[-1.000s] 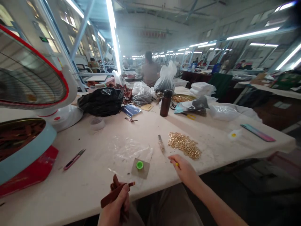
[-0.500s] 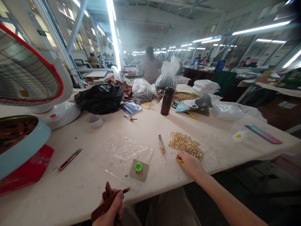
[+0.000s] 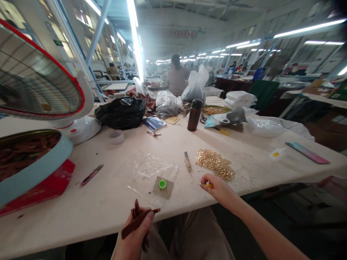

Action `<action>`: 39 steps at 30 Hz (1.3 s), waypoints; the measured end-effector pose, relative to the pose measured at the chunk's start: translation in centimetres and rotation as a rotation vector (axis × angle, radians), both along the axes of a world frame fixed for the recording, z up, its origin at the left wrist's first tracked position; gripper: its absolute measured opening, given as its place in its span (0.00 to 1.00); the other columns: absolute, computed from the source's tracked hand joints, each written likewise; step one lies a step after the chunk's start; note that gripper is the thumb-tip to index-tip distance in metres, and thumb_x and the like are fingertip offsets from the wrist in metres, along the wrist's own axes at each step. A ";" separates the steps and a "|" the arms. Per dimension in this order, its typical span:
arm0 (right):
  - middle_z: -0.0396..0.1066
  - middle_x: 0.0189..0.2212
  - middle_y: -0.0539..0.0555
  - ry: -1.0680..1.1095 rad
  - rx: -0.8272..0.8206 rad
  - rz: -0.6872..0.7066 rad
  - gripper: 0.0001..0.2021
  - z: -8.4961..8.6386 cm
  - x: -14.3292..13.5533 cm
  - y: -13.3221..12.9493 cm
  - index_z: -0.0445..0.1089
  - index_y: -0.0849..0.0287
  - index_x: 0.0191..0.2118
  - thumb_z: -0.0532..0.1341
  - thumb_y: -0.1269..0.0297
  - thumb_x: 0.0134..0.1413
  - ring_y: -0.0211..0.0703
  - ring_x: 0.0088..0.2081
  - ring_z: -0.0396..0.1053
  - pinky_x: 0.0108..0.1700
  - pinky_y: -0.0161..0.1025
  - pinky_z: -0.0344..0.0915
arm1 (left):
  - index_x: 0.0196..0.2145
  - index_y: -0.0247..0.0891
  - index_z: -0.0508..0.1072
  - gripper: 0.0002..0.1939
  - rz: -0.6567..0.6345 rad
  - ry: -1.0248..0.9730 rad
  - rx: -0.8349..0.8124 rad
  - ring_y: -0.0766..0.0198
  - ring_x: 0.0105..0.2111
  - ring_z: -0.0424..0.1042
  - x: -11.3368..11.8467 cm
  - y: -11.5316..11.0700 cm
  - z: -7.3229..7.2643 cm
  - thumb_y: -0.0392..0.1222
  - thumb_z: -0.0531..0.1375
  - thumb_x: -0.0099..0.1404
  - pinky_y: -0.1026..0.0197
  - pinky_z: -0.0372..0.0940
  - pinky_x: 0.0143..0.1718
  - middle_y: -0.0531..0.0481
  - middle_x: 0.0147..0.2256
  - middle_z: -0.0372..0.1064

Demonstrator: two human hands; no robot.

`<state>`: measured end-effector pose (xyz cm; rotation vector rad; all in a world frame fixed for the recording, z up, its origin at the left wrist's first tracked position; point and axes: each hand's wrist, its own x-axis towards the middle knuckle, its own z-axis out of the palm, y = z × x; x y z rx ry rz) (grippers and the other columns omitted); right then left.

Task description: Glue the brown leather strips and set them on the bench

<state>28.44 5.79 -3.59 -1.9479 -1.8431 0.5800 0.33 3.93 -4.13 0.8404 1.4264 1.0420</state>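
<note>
Close by, at the near edge of the desk [image 3: 108, 207], the left hand [image 3: 132, 242] is shut around a little bunch of brown strips [image 3: 132, 227]. The long strip in front lies on a slant: its low end sticks out to the left, and its other end points to the far right, the side where the right hand [image 3: 218, 189] is. One more strip pokes up, away from the person. The thumb lies on top of the bunch.

The right hand is just in from the near edge, well apart from the left hand. Its fingers are curled in with the tips close together, and a small yellow thing [image 3: 208, 184] shows in them. It is too small to tell if the tips pinch anything else.

Between the two hands, a bit farther in, a green cap [image 3: 162, 184] sits on a gray square [image 3: 167, 192]. Just past the right hand is a heap of gold rings [image 3: 214, 164]. The heap is long and runs from far left to near right. The right hand is much nearer to it than the left, but I cannot tell if they touch. Just left of the heap lies a knife [image 3: 187, 162], pointing almost straight away from the person. Farther back, toward the far edge, stands a dark bottle [image 3: 194, 116].
</note>
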 end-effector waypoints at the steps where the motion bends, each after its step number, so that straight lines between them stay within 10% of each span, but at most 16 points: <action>1: 0.65 0.24 0.47 0.105 0.002 0.018 0.04 0.3 -1.1 -0.9 0.64 0.58 0.29 0.57 0.65 0.53 0.39 0.28 0.63 0.30 0.34 0.57 | 0.31 0.38 0.67 0.17 -0.023 0.003 0.009 0.71 0.13 0.56 0.4 -0.2 0.6 0.50 0.65 0.48 0.68 0.50 0.15 0.61 0.13 0.58; 6: 0.59 0.20 0.46 0.844 -0.080 0.077 0.11 1.3 -6.5 -3.9 0.64 0.58 0.28 0.61 0.56 0.49 0.37 0.24 0.55 0.26 0.34 0.54 | 0.30 0.37 0.65 0.15 -0.167 -0.174 0.041 0.72 0.15 0.54 2.5 -0.6 2.7 0.48 0.63 0.50 0.68 0.49 0.17 0.60 0.15 0.57; 16: 0.58 0.20 0.44 1.532 -0.443 0.046 0.18 2.6 -10.7 -4.4 0.61 0.59 0.33 0.67 0.53 0.43 0.27 0.17 0.43 0.19 0.30 0.36 | 0.31 0.37 0.71 0.08 -0.427 0.014 0.321 0.64 0.29 0.67 1.0 -1.5 4.4 0.44 0.60 0.57 0.64 0.62 0.31 0.49 0.31 0.69; 33: 0.65 0.24 0.48 1.630 -0.567 0.022 0.17 2.8 -10.4 -5.0 0.66 0.62 0.33 0.70 0.58 0.40 0.25 0.18 0.45 0.19 0.28 0.38 | 0.31 0.38 0.69 0.05 -0.467 0.166 0.457 0.63 0.30 0.68 0.7 -2.4 4.5 0.41 0.57 0.60 0.63 0.61 0.32 0.47 0.33 0.71; 39: 0.57 0.19 0.43 1.453 -0.335 0.032 0.18 2.3 -10.7 -5.6 0.65 0.61 0.29 0.70 0.55 0.39 0.28 0.19 0.46 0.21 0.29 0.41 | 0.32 0.38 0.69 0.06 -0.399 0.061 0.336 0.68 0.26 0.64 0.9 -2.7 3.8 0.42 0.59 0.59 0.67 0.59 0.27 0.52 0.31 0.68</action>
